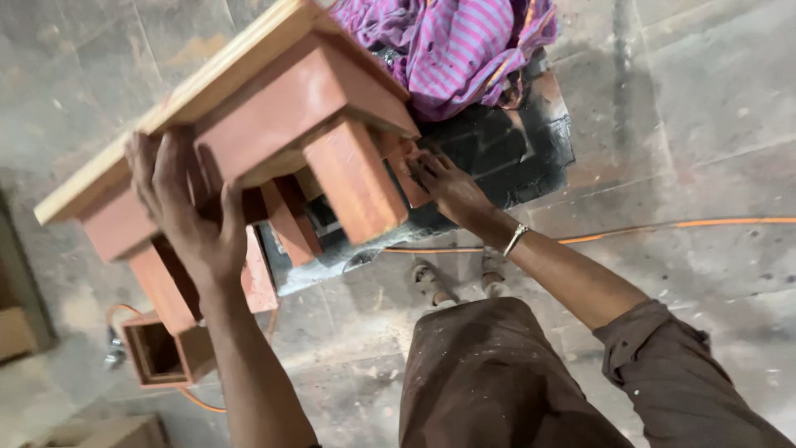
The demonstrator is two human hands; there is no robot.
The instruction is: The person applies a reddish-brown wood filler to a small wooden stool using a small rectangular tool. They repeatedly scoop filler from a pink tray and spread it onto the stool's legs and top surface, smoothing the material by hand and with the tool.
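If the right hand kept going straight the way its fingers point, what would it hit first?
The right hand points up-left into the underside of the small reddish wooden stool; its fingertips look already against the frame by a leg, though depth is unclear.

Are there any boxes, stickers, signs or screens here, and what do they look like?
No stickers, signs or screens show.
Small open box: on the floor at lower left, square, reddish-brown walls, dark inside.
Flat tan box-like thing: bottom left edge, partly cut off; too little shows to be sure.
Both hands, left and right, hold a reddish-brown wooden stool, no label.
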